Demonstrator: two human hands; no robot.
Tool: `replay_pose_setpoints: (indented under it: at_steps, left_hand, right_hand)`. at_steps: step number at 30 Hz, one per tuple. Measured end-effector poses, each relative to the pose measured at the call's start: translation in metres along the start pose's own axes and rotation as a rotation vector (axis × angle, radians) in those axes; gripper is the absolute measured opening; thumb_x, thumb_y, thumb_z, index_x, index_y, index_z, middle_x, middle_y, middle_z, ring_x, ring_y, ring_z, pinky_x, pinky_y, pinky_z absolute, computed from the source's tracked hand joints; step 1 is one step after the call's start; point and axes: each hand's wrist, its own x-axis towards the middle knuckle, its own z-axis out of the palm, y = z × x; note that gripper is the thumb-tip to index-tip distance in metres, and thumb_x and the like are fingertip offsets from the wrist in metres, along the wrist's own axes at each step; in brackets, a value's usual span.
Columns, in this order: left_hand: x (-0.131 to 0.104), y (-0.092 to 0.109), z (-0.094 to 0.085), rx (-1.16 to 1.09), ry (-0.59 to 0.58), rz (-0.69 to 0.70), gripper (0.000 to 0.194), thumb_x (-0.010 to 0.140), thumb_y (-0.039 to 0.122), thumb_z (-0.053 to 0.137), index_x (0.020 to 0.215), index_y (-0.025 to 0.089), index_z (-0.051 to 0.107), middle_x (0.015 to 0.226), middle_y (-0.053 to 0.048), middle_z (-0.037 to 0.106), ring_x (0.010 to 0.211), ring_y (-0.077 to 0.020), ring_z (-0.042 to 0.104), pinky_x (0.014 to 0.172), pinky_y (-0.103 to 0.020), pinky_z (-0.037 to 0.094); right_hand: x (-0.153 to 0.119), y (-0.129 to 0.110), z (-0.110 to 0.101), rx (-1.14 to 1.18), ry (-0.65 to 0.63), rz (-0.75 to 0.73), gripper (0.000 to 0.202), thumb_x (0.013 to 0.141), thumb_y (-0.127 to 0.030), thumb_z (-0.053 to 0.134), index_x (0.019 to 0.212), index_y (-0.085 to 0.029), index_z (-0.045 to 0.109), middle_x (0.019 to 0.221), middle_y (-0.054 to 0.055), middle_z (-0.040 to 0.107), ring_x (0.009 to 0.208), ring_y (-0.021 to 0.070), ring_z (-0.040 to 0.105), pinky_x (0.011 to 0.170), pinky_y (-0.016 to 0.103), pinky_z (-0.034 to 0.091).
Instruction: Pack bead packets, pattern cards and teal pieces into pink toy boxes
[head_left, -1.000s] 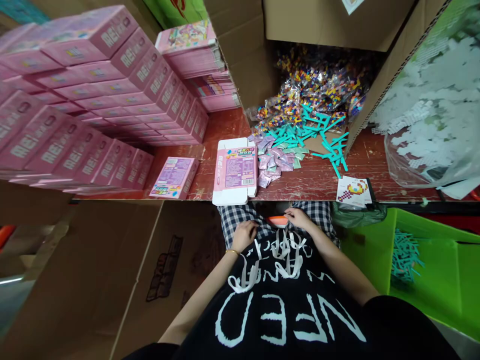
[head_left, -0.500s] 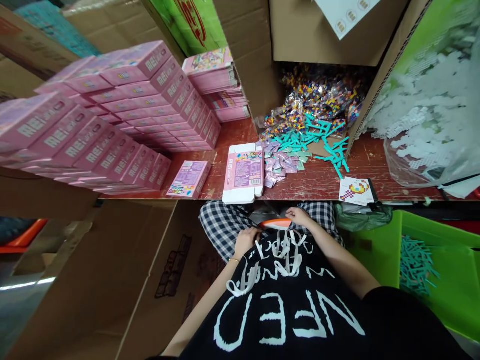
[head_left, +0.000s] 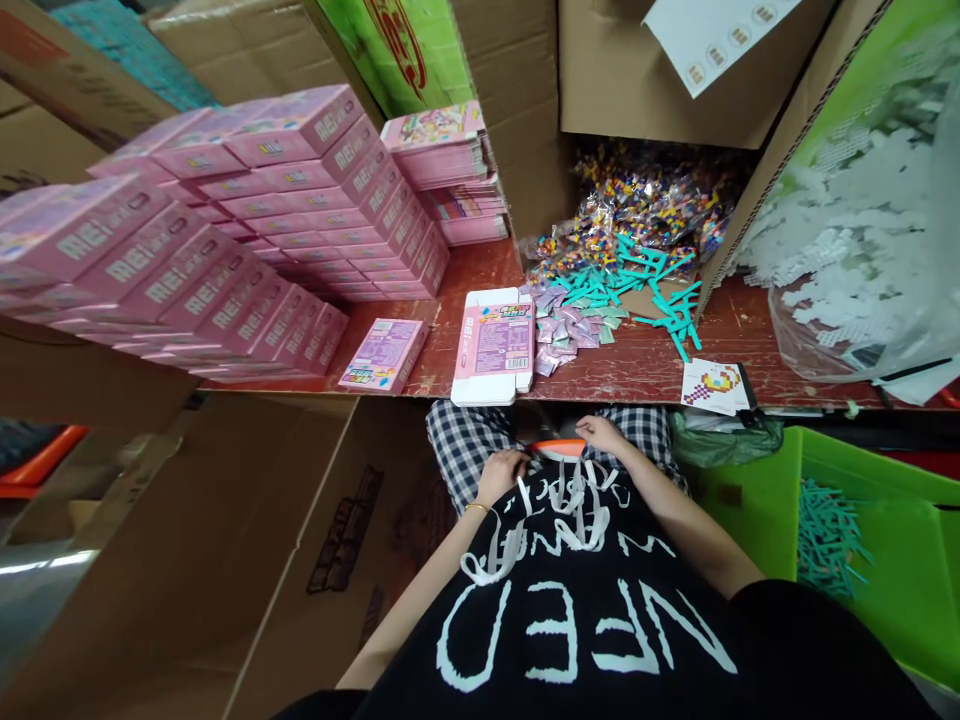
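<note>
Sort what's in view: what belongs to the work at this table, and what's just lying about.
Likely part of the work:
flat pink carton
pink boxes
small packets
turquoise sticks
bagged colourful pieces
white pieces
picture card

Probably just lying about:
green plastic bag
teal object, upper left
orange object, far left

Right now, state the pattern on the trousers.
Dark-and-white checks; the trousers show best in the head view.
</note>
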Motion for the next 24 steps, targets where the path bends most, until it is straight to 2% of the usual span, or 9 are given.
replay_pose_setpoints:
  at_steps: [4, 9, 13, 17, 24]
  left_hand:
    - [0.004, -0.007, 0.007, -0.040, 0.018, 0.015, 0.024, 0.090, 0.021, 0.047, 0.101, 0.022, 0.069, 0.100, -0.005, 0.072, 0.094, -0.0201, 0.064, 0.087, -0.034, 0.047]
    - [0.028, -0.012, 0.010, -0.070, 0.032, 0.072, 0.026, 0.092, 0.025, 0.043, 0.101, 0.020, 0.068, 0.104, -0.008, 0.071, 0.099, -0.0231, 0.064, 0.090, -0.038, 0.048]
    - [0.044, -0.005, 0.013, -0.077, 0.025, 0.082, 0.028, 0.093, 0.027, 0.041, 0.100, 0.020, 0.067, 0.104, -0.009, 0.072, 0.100, -0.0244, 0.064, 0.091, -0.039, 0.047]
    - [0.057, 0.005, 0.016, -0.073, -0.004, 0.091, 0.027, 0.092, 0.028, 0.042, 0.096, 0.021, 0.068, 0.103, -0.006, 0.073, 0.097, -0.0238, 0.066, 0.088, -0.038, 0.048]
    - [0.089, 0.011, 0.014, -0.072, -0.029, 0.104, 0.026, 0.093, 0.027, 0.042, 0.099, 0.021, 0.066, 0.105, -0.006, 0.073, 0.099, -0.0218, 0.067, 0.089, -0.035, 0.047]
  right_hand:
    - [-0.003, -0.002, 0.001, -0.028, 0.011, 0.000, 0.018, 0.087, -0.020, 0.060, 0.102, -0.018, 0.069, 0.098, 0.007, 0.074, 0.090, 0.0167, 0.070, 0.080, 0.026, 0.053]
    - [-0.012, -0.008, 0.000, -0.131, 0.071, 0.007, 0.017, 0.086, -0.022, 0.059, 0.098, -0.020, 0.071, 0.098, 0.005, 0.074, 0.089, 0.0167, 0.068, 0.081, 0.025, 0.050]
    - [-0.032, -0.012, 0.000, -0.240, 0.100, -0.031, 0.019, 0.088, -0.021, 0.054, 0.098, -0.022, 0.071, 0.102, 0.005, 0.071, 0.094, 0.0167, 0.065, 0.085, 0.026, 0.046]
    - [-0.053, -0.010, -0.003, -0.336, 0.103, -0.070, 0.018, 0.088, -0.019, 0.053, 0.092, -0.021, 0.071, 0.097, 0.004, 0.070, 0.092, 0.0168, 0.063, 0.083, 0.025, 0.044]
    - [-0.058, -0.007, -0.008, -0.441, 0.127, -0.085, 0.019, 0.089, -0.018, 0.051, 0.091, -0.021, 0.070, 0.095, 0.003, 0.068, 0.089, 0.0154, 0.060, 0.081, 0.024, 0.041]
